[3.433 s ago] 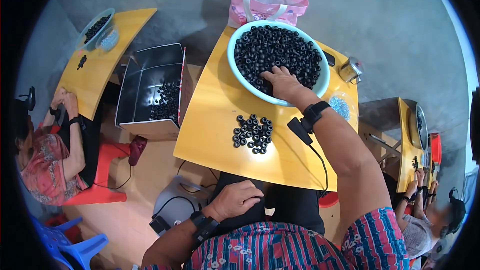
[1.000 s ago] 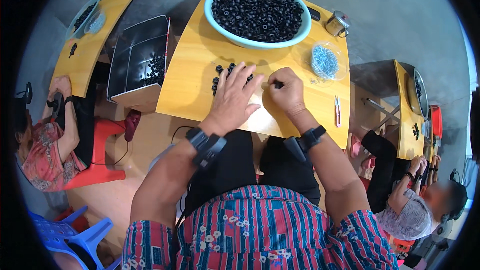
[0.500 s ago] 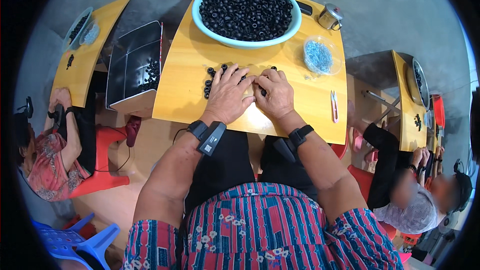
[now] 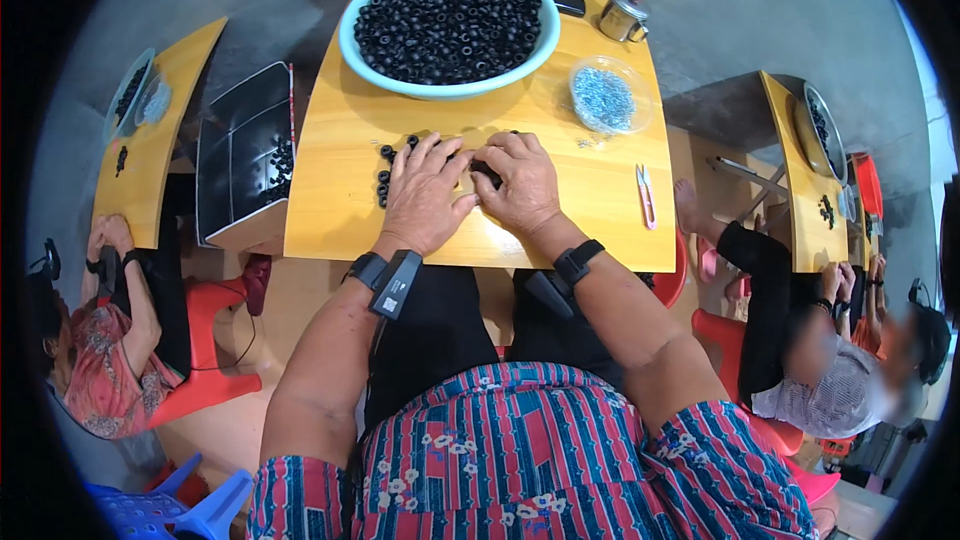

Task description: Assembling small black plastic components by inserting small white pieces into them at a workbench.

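Note:
Small black ring-shaped pieces (image 4: 384,178) lie on the yellow table (image 4: 340,225) around my hands. My left hand (image 4: 428,195) rests palm down over some of them, its fingers spread. Beside it, my right hand (image 4: 520,185) is bent over more black pieces, fingers slightly apart; a few dark pieces show next to its thumb. The two hands nearly meet at their index fingers and thumbs. What lies under the palms is hidden. A light blue basin (image 4: 352,58) heaped with the same black pieces stands beyond my hands.
Right of the basin are a black phone (image 4: 567,4), a lidded metal mug (image 4: 624,16) and a clear tub (image 4: 645,100) of tiny bluish pieces. Pink-handled snips (image 4: 647,198) lie near the right edge. A black-lined box (image 4: 235,155) stands left. People sit at side tables.
The view has shifted, so the table and basin appear further left. My right hand's fingers have straightened somewhat over the black pieces. My left hand stays spread.

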`<state>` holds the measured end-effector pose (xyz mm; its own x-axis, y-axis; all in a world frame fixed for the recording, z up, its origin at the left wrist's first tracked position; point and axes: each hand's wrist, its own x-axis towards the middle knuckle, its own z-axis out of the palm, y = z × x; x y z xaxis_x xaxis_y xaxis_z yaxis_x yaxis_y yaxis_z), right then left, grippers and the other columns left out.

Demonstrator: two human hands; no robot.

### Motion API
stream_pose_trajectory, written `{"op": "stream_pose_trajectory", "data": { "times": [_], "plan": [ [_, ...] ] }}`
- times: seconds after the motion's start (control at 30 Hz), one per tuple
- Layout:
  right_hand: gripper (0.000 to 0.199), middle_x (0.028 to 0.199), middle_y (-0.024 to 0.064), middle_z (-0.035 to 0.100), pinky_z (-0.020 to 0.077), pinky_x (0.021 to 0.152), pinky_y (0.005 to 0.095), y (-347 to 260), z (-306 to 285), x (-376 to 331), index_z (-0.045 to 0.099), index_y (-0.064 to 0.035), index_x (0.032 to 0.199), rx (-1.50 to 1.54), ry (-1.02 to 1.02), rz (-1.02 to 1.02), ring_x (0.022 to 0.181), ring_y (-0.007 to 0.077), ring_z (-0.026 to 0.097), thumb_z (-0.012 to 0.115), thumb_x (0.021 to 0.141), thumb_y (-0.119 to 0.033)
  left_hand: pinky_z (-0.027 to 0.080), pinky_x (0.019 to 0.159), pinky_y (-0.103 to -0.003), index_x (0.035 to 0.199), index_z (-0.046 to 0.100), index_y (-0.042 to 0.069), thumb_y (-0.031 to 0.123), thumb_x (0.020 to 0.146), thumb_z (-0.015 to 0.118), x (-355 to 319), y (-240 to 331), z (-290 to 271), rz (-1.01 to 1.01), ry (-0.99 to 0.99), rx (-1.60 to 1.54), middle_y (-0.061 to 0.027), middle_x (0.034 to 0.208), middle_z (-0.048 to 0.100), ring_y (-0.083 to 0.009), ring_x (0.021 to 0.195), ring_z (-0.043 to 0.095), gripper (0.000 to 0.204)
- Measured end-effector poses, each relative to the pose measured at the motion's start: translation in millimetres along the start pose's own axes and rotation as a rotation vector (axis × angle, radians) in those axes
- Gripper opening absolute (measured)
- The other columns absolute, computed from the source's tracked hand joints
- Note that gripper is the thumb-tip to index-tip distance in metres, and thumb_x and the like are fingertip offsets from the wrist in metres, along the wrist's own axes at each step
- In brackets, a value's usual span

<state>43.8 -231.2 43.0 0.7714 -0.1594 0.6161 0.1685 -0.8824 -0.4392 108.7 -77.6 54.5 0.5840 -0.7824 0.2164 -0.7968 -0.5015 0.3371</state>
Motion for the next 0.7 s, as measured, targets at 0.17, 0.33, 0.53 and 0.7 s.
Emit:
{"op": "stream_pose_trajectory", "data": {
  "times": [0.17,0.33,0.53,0.7],
  "plan": [
    [0.023,0.093,0.0092,0.06,0.0466,0.079,0.0394,3.8,-3.4,-2.7,0.065,-0.0075,0.085,-0.003,-0.046,0.047,0.089,0.0296,0.054,0.068,0.063,-0.011,0.021,0.11,-0.05,0.122,0.056,0.009,0.029,0.077,0.069,2.2,0.1,4.3,0.021,0.018,-0.014,-0.0072,0.134,0.046,-0.0282,0.131,0.033,0.051],
    [0.025,0.094,0.0099,0.06,0.0459,0.08,0.0406,4.9,-3.2,-2.2,0.063,-0.0067,0.088,0.047,-0.048,0.072,0.091,0.0304,0.054,0.067,0.064,-0.013,0.022,0.109,-0.05,0.12,0.057,0.01,0.029,0.075,0.07,1.9,-2.1,5.1,0.025,0.036,-0.008,-0.0063,0.133,0.046,-0.0284,0.13,0.033,0.05],
    [0.028,0.093,0.0117,0.062,0.0466,0.081,0.0402,8.7,-3.7,-3.0,0.063,-0.0053,0.091,0.045,-0.03,0.074,0.089,0.0313,0.055,0.068,0.066,-0.017,0.024,0.107,-0.05,0.119,0.057,0.011,0.03,0.075,0.069,2.7,-3.6,8.4,0.048,0.061,-0.006,-0.0068,0.131,0.047,-0.0291,0.129,0.035,0.049],
    [0.021,0.096,0.0125,0.062,0.0467,0.08,0.0381,8.7,-8.9,-2.8,0.064,-0.0037,0.093,0.181,0.047,0.085,0.09,0.0307,0.056,0.066,0.075,-0.012,0.023,0.107,-0.049,0.12,0.057,0.011,0.033,0.076,0.069,2.2,-1.2,4.2,0.039,0.05,-0.006,-0.0076,0.13,0.048,-0.0292,0.128,0.035,0.051]
  ]
}}
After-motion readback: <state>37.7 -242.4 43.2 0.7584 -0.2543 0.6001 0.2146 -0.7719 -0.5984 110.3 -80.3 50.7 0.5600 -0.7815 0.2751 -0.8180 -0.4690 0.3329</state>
